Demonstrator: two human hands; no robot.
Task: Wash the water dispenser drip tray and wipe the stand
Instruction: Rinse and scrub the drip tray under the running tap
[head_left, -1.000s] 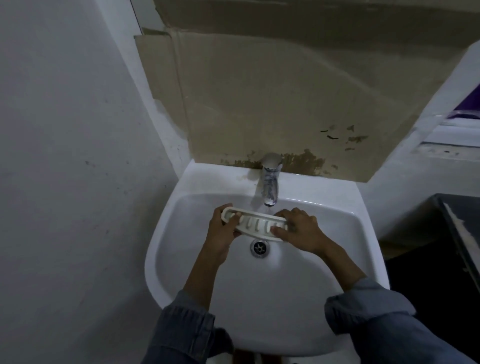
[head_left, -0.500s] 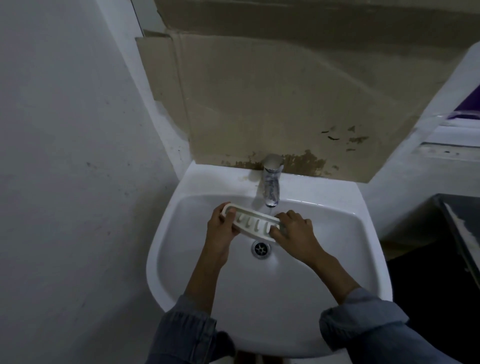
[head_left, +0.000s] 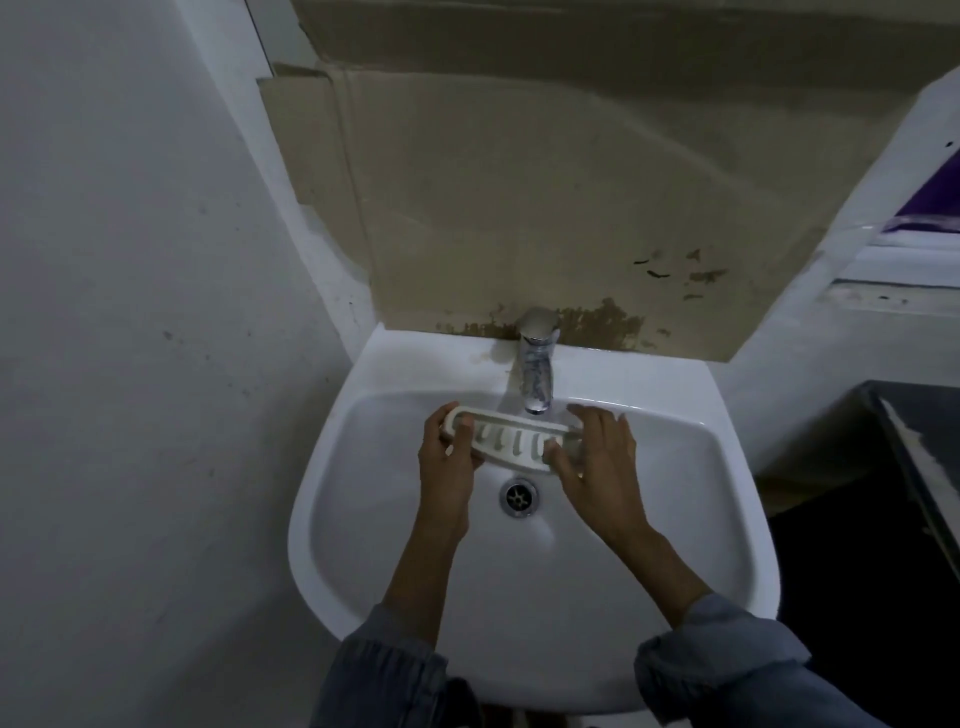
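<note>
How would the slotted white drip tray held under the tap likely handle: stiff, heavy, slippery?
The drip tray spans between the left hand and right hand without sagging, so probably stiff. Thin and slotted, it is likely light. Under the tap, its smooth surface may be slippery.

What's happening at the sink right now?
A person is holding the white drip tray over the sink, just under the tap. The left hand grips its left end and the right hand its right end, slotted side up, above the drain. Whether water is running is hard to tell. The stand is not in view.
</note>
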